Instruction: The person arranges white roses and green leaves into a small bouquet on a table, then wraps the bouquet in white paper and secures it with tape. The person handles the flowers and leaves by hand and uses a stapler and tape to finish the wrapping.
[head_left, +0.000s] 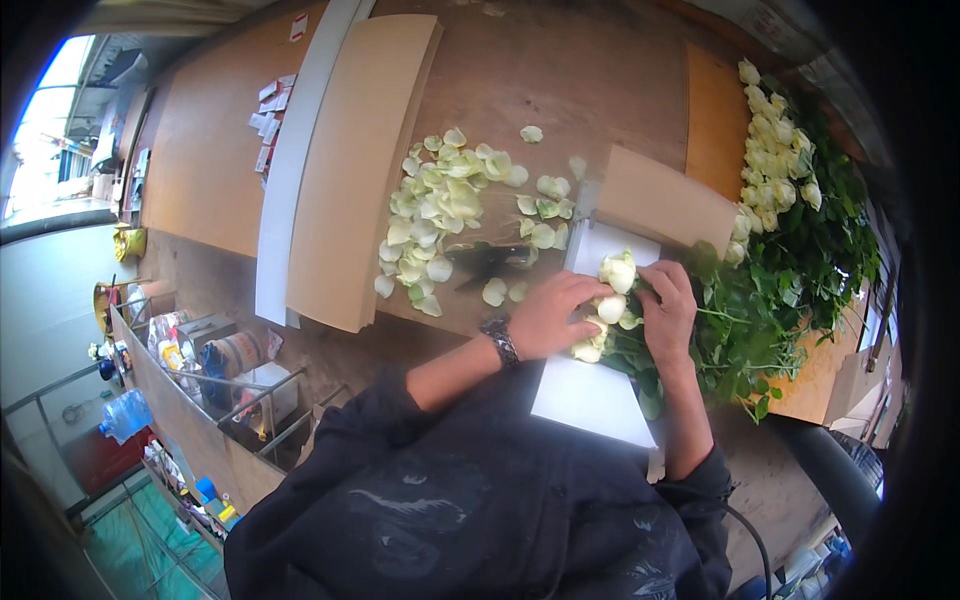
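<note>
"White roses, three blooms in a row, lie over a white board, between two hands. Which hand is nearer?"

"From my remote seat, I call both close. The left hand is half open, thumb and fingertips around the middle bloom; whether they pinch it, I cannot tell. The right hand has its fingers bent beside the far bloom; its hold I cannot make out."

"And the long axis?"

"The row runs away from the body, tipping slightly right. Leaves show toward the right wrist, so I judge the stems point right, heads left."

"Edges and room?"

"I see a cardboard piece just beyond, foliage crowding the right and loose petals to the left. The widest room, by my reading, is brown tabletop beyond the petals."
</note>
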